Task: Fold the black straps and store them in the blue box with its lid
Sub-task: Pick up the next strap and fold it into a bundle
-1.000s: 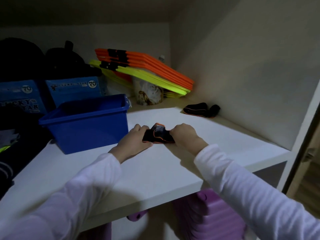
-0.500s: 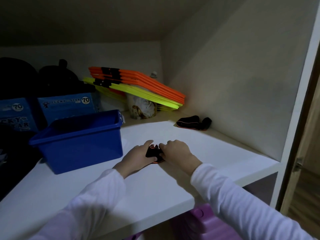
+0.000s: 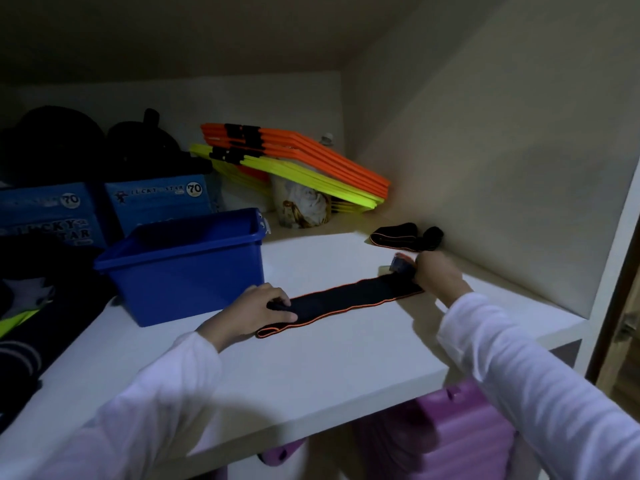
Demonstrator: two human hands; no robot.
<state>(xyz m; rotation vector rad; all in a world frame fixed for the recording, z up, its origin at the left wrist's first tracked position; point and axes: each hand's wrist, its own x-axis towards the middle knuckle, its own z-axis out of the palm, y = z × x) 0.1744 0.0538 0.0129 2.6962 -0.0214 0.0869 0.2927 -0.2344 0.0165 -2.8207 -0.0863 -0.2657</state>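
Observation:
A black strap with orange edging (image 3: 343, 301) lies stretched flat across the white shelf (image 3: 311, 368). My left hand (image 3: 258, 311) presses down its near left end. My right hand (image 3: 434, 273) grips its far right end, which is still partly rolled. A second black strap (image 3: 398, 235) lies bunched near the right wall, behind my right hand. The open blue box (image 3: 183, 268) stands left of the stretched strap, close to my left hand. Its inside is dark and I see no lid.
Orange and yellow flat plates (image 3: 298, 161) lean in the back corner over a patterned cup (image 3: 301, 207). Blue printed cartons (image 3: 152, 199) and dark bags (image 3: 52, 147) fill the back left. A purple ribbed case (image 3: 446, 431) stands under the shelf.
The strap was a small bundle held between both hands. Now it is pulled out long, my right hand having moved right and back and my left hand a little left.

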